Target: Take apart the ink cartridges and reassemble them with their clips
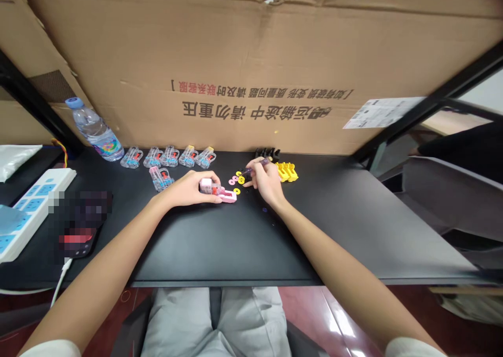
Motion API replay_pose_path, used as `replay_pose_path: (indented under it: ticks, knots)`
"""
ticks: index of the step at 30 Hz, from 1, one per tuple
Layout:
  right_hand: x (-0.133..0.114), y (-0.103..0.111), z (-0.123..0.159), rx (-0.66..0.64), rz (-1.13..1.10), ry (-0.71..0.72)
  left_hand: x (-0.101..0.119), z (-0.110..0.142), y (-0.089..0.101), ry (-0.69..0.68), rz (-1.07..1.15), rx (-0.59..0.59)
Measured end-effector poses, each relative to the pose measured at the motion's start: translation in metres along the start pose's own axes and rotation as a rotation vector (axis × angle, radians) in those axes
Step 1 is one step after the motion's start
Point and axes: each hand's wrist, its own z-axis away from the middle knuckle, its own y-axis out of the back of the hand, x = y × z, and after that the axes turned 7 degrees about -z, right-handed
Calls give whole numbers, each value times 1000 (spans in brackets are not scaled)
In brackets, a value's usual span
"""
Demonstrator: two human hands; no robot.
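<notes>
My left hand (192, 188) is closed around a small pink and clear plastic device (226, 195) with a red part inside, just above the desk. In my right hand (267, 179) is a slim dark pen-like tool (262, 162), slanting across the fingers. The fingertips of that hand are close to a few pink rings (233, 180) and yellow rings (241, 180) on the desk. Another yellow ring (237, 191) lies beside the pink device. Yellow plastic pieces (288, 172) stand right behind my right hand, partly covered by it.
Several clear plastic devices (170, 156) are lined up at the back, with a pink-topped one (161, 179) in front. Black pieces (268, 152) sit against the cardboard wall (251, 47). To the left are a water bottle (96, 129), a power strip (35, 210) and a phone (84, 226).
</notes>
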Motion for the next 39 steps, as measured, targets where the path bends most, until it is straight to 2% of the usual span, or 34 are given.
replay_pose_path:
  ticks: [3, 7, 16, 22, 27, 33, 39]
  knots:
    - [-4, 3, -2, 26, -8, 34, 0, 0, 0, 2, -4, -7]
    - [-7, 1, 0, -9, -101, 70, 0, 0, 0, 9, -11, -11]
    - [-4, -10, 11, -102, 0, 32, 0, 0, 0, 14, -4, -15]
    - [-14, -13, 18, -136, -26, 5, 2, 1, 1, 8, -5, -11]
    - [-13, -13, 17, -161, -36, -61, 2, 1, 4, 4, -2, -24]
    - [-14, -9, 12, -50, -27, 57, -1, 1, 4, -1, -12, -26]
    - [-29, -11, 24, -174, -76, 172, 3, 0, -2, -5, 27, 56]
